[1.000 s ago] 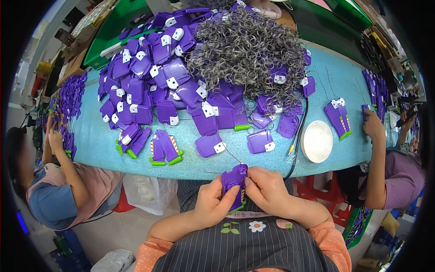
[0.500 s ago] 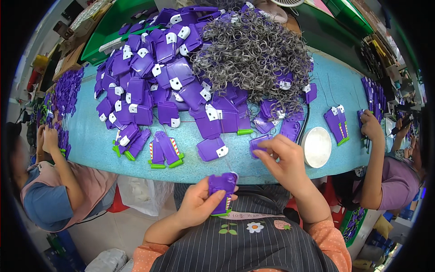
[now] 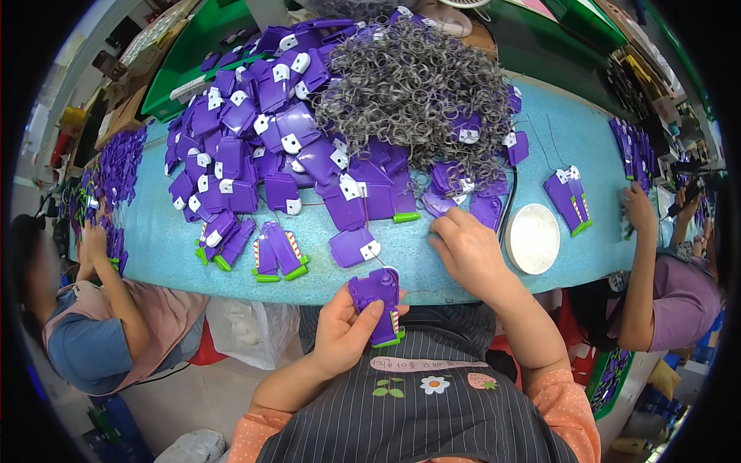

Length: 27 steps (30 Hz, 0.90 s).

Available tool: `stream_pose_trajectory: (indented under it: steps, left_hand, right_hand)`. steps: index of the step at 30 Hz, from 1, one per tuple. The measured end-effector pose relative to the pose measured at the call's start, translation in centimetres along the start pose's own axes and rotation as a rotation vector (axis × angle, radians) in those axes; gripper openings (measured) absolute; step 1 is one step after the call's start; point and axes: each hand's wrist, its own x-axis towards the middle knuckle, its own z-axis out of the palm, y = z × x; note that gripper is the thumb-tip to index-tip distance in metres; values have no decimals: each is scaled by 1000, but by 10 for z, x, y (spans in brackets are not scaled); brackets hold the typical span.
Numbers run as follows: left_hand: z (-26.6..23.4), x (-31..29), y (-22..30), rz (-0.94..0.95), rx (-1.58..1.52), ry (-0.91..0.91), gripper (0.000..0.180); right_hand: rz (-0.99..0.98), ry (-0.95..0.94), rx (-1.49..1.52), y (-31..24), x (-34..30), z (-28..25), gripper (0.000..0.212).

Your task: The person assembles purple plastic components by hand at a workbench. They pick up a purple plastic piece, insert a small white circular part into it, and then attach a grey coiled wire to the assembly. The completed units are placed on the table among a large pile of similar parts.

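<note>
My left hand (image 3: 345,318) grips a purple plastic piece (image 3: 376,292) with a green tip and a red-and-white striped edge, its moulded inner side facing up. A thin dark wire rises from its top, by a white rounded end. My right hand (image 3: 467,251) rests low over the table beside the pile, fingers curled in together; whatever lies under the fingertips is hidden. Just beyond them are loose purple panels (image 3: 486,210). Between my hands, further off, lies a purple panel with a white corner (image 3: 353,247).
A large heap of grey wire coils (image 3: 417,92) sits on purple panels (image 3: 297,127). A round white dish (image 3: 532,239) stands right of my right hand. Joined purple pieces with green tips (image 3: 279,251) lie at left, another pair (image 3: 567,199) at right. Co-workers sit on both sides.
My right hand has moved away from me, toward the pile, and its fingers now point down at the table. The left hand still holds its purple piece, slightly raised in view.
</note>
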Motion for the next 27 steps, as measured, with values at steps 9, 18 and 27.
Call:
stream_pose_trajectory:
  steps: [9,18,27]
  left_hand:
    - [11,25,4,236,552,-112,29]
    - [28,28,-8,-167,-174,-191,32]
    - [32,21,0,-164,-112,-248,32]
  right_hand:
    - [-180,19,266,-32,-27,-32,14]
    - [323,51,1003,-9,-84,-47,6]
    - [313,467,-117,44,-108,-67,7]
